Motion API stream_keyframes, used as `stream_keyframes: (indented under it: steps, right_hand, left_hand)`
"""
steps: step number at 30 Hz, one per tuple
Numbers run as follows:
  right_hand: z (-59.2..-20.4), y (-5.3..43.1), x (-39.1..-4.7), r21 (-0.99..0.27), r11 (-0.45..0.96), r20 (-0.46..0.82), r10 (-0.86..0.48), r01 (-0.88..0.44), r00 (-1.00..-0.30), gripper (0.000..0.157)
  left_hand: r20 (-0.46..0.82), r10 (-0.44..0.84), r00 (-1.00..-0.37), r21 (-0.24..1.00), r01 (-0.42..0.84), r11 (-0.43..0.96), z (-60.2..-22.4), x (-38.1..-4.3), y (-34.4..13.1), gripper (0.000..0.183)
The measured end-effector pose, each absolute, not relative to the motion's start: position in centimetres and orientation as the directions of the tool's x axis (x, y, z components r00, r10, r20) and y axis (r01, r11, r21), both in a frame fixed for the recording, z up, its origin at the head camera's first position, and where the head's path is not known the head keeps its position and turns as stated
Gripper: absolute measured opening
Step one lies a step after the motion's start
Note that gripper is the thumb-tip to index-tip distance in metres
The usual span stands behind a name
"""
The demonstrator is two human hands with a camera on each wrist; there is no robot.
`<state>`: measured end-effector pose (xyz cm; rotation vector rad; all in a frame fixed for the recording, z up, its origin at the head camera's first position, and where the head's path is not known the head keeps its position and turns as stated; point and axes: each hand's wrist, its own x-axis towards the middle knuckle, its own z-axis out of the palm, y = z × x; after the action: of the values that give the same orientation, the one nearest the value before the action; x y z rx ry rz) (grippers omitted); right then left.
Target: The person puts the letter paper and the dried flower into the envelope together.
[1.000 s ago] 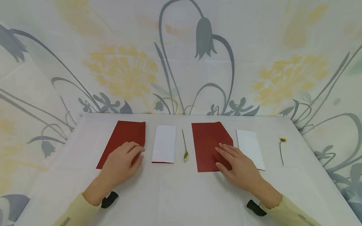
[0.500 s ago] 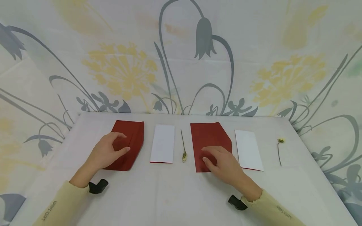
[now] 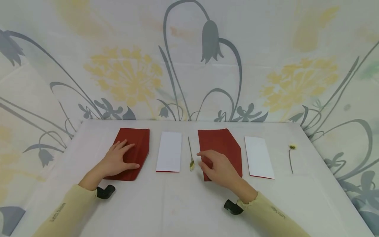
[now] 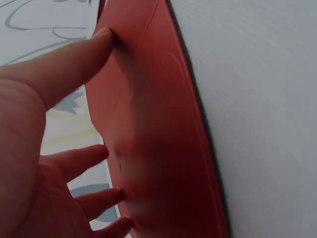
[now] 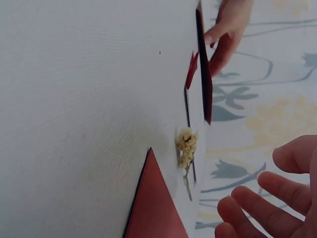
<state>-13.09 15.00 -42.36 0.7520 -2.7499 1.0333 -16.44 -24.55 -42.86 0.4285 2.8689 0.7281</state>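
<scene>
My left hand (image 3: 118,161) rests with spread fingers on the left red envelope (image 3: 139,144); in the left wrist view its fingertips touch the red paper (image 4: 163,124). Over the right red envelope (image 3: 222,141), my right hand (image 3: 220,169) hovers with loosely bent fingers and holds nothing. Its fingertips point toward a dried flower (image 3: 191,164) with a thin stem, which lies just left of that envelope. The right wrist view shows the pale bloom (image 5: 186,144) apart from the fingers.
A folded white card (image 3: 169,151) with a red lower edge lies between the left envelope and the dried flower. Another white card (image 3: 259,158) lies right of the right envelope. Farther right is a second dried flower (image 3: 291,147). A flower-patterned cloth (image 3: 189,65) hangs behind the table.
My left hand has shifted left off the envelope's right edge, lifted, then spread onto the paper. My right hand has moved left across its envelope toward the dried flower, uncovering the right white card.
</scene>
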Motion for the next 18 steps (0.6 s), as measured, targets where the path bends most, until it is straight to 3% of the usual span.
stream_keyframes:
  steps: [8,18]
  right_hand:
    - [-41.9,12.6,-14.1,-0.691,0.560,0.216,-0.444,-0.457,-0.870,0.031]
    - [-42.1,9.1,-15.9,-0.782,0.479,0.158,-0.467,-0.399,-0.870,0.033]
  left_hand:
    - [-0.117,0.266,-0.957,0.408,0.198,0.891,-42.6,-16.9,-23.6,0.096]
    - [-0.138,0.252,-0.958,0.424,0.173,0.889,-42.7,-17.5,-22.9,0.098]
